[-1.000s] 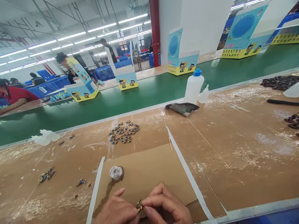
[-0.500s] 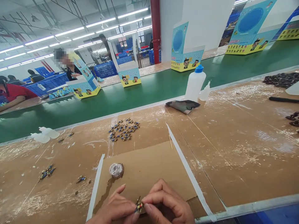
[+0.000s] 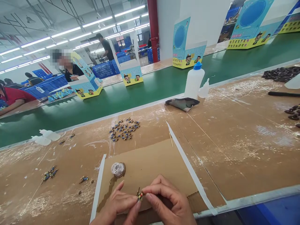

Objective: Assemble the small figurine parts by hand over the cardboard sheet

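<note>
At the bottom edge my left hand (image 3: pixel 118 206) and my right hand (image 3: pixel 167 201) meet over a cardboard sheet (image 3: pixel 150 165). Both pinch one tiny blue and yellow figure piece (image 3: pixel 140 196) between fingertips. A small clear cap (image 3: pixel 117 169) with glue around it sits on the sheet just beyond my left hand. Further out lies a cluster of several similar small pieces (image 3: pixel 124 129). More loose pieces (image 3: pixel 49 173) lie to the left.
A white bottle with a blue cap (image 3: pixel 194 83) and a smaller bottle (image 3: pixel 204 89) stand by a grey cloth (image 3: pixel 182 103). Behind runs a green conveyor belt (image 3: pixel 140 93) carrying printed boxes (image 3: pixel 131 75). Dark parts (image 3: pixel 281 74) lie far right. Other people work beyond the belt.
The view has tilted slightly. My hands have risen a little in the picture, still pinching the small piece together; my left fingers have shifted beneath it.
</note>
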The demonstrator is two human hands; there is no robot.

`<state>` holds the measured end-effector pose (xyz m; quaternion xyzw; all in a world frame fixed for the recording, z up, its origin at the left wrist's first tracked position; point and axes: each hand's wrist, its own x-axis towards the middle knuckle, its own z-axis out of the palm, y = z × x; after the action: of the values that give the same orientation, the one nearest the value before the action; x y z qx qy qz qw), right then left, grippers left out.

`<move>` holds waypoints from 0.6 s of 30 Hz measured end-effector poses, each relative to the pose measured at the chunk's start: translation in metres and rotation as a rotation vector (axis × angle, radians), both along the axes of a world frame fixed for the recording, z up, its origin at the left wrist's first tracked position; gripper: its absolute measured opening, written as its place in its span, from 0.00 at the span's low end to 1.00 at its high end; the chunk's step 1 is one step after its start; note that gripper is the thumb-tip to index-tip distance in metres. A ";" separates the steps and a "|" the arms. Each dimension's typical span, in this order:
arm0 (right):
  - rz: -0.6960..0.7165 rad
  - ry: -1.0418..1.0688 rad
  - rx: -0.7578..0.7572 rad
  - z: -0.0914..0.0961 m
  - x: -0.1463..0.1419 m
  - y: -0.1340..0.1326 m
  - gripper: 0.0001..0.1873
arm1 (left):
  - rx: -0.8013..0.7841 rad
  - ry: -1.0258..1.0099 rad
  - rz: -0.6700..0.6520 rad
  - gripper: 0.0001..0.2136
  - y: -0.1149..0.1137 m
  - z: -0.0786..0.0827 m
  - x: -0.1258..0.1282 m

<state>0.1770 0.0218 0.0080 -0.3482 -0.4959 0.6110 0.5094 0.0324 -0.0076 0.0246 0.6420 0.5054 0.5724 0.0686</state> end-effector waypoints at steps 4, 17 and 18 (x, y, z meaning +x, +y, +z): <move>0.004 -0.008 0.012 0.001 0.001 0.000 0.14 | 0.083 0.342 -0.030 0.04 0.007 -0.007 -0.027; -0.015 -0.006 0.031 0.004 0.001 -0.002 0.07 | 0.061 0.842 -0.247 0.14 0.017 -0.019 -0.053; -0.018 -0.006 0.028 0.004 0.000 -0.002 0.07 | 0.061 0.827 -0.241 0.14 0.016 -0.018 -0.053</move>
<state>0.1774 0.0196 0.0122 -0.3471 -0.5029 0.5984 0.5182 -0.0202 0.0080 0.0070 0.8737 0.3946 0.2693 -0.0922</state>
